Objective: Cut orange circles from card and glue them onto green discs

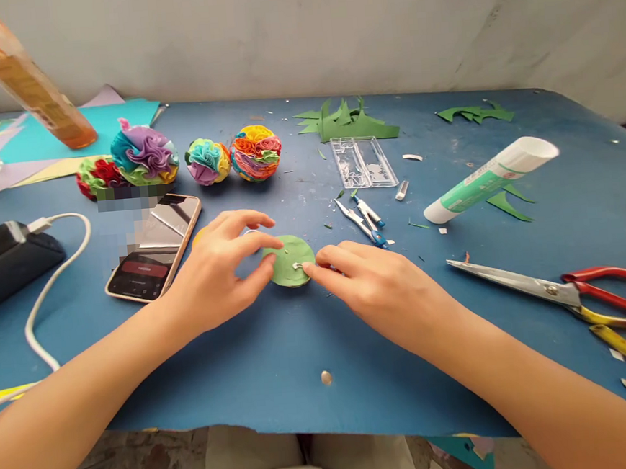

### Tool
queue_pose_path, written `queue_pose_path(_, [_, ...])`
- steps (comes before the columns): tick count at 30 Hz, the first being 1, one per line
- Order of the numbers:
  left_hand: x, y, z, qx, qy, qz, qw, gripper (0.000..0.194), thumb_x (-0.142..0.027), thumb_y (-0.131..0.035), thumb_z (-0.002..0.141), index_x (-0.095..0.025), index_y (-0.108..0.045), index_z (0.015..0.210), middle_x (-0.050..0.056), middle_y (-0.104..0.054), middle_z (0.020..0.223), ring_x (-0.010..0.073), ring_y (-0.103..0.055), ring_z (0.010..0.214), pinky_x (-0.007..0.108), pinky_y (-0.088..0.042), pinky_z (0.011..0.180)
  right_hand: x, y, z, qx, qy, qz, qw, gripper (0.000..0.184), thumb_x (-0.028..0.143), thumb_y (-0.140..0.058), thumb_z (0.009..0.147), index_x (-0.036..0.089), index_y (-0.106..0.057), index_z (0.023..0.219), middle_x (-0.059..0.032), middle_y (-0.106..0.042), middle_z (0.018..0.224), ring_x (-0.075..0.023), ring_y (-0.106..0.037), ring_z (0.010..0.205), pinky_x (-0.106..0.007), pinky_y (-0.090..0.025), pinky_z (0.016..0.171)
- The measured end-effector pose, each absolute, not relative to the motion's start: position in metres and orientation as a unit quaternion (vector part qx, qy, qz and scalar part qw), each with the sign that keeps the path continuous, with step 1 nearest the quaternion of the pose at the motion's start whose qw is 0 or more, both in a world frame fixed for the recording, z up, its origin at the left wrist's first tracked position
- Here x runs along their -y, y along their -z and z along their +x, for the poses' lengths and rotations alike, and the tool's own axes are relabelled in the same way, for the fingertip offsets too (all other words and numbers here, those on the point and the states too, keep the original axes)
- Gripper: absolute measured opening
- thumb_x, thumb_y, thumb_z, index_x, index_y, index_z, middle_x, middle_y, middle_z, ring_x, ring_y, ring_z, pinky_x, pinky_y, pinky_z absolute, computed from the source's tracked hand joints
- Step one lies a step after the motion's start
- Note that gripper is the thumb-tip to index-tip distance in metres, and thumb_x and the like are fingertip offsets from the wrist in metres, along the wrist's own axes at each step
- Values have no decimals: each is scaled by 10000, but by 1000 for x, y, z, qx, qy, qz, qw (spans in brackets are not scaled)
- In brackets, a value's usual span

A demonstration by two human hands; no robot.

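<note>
A round green paper disc [287, 254] lies on the blue table between my hands, with a small curled white bit [297, 266] on it. My left hand [218, 267] reaches over from the left, fingers apart, thumb and a fingertip at the disc's edge. On the other side, my right hand [373, 277] has its fingers drawn together in a pinch. Their tips meet the disc's right edge beside the white bit; whatever is between them is too small to make out. Part of a yellow thing [200, 236] shows behind my left hand.
Ruffled paper balls [255, 152] stand behind a phone [156, 247]. A compass [363, 220], clear case [364, 162], upright glue stick [490, 177] and large scissors [550, 288] are to the right. Green paper scraps [355, 123] lie farther back. A bottle [35, 83] and cabled black box [12, 265] are left.
</note>
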State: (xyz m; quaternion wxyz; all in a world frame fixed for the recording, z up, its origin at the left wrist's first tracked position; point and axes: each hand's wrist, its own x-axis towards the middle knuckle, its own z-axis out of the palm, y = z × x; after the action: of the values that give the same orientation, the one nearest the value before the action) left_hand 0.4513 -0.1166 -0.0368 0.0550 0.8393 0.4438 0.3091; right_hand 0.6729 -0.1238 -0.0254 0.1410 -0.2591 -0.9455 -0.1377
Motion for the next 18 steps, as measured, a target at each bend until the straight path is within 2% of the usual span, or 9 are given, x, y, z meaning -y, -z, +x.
queue_pose_path(4, [120,34,453,-378,-300,875,42,142,-169,-538,843,-177,-659,917,90,-633,1081,197,-590,972,378,-467,888,127,24,672,948,133,-258,129,332,-35,-367,843,94,-665,910,-62,-596,756,-174,-511,642,-281,-431,592])
queue_pose_path(10, [119,36,453,-301,-244,922,17,245,-138,-503,855,-172,-649,1049,126,-611,1174,227,-576,1039,392,-468,897,130,23,671,948,124,-266,119,348,-27,-341,864,87,-658,949,-70,-597,784,-172,-521,671,-280,-450,618])
queue_pose_path(14, [118,36,452,-292,-216,932,-4,292,-106,-494,830,-171,-652,1067,134,-598,1212,256,-561,1075,414,-461,905,130,24,671,946,116,-275,125,346,-8,-332,886,92,-656,957,-76,-608,810,-171,-529,691,-278,-455,635])
queue_pose_path(18, [118,36,451,-307,-205,929,-6,285,-116,-472,838,-172,-659,1046,130,-603,1214,253,-562,1079,416,-453,920,130,25,671,946,106,-280,127,353,-23,-335,867,96,-660,938,-76,-609,798,-174,-535,688,-281,-453,630])
